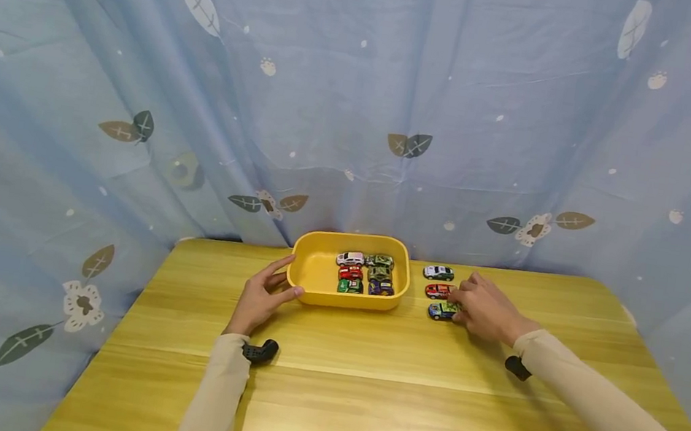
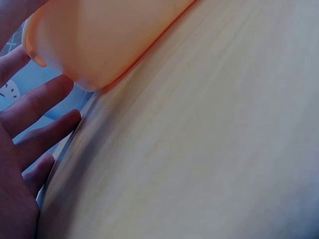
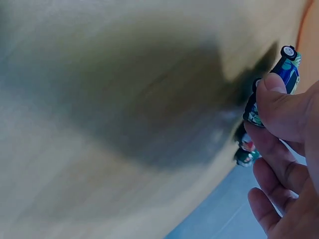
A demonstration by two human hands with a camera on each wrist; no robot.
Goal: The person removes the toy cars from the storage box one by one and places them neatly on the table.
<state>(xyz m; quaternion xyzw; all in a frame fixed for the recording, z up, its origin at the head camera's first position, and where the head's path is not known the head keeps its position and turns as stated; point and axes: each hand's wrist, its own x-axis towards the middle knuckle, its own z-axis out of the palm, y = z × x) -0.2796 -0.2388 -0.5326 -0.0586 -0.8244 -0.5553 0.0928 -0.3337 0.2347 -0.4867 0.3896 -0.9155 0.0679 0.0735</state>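
Observation:
My left hand rests at the left end of the yellow plastic box, its thumb on the near rim and its fingertips along the left side. Spread, fairly straight fingers show beside the box wall in the left wrist view. To the right of the box, my right hand pinches a blue and green toy car between thumb and fingers. In the right wrist view the thumb covers part of this toy car. Just behind it stand a red toy car and a white and green toy car.
Inside the box several toy cars stand in two columns, including a white one, a red one and a green one. A wooden table carries everything. Behind it hangs a blue patterned curtain.

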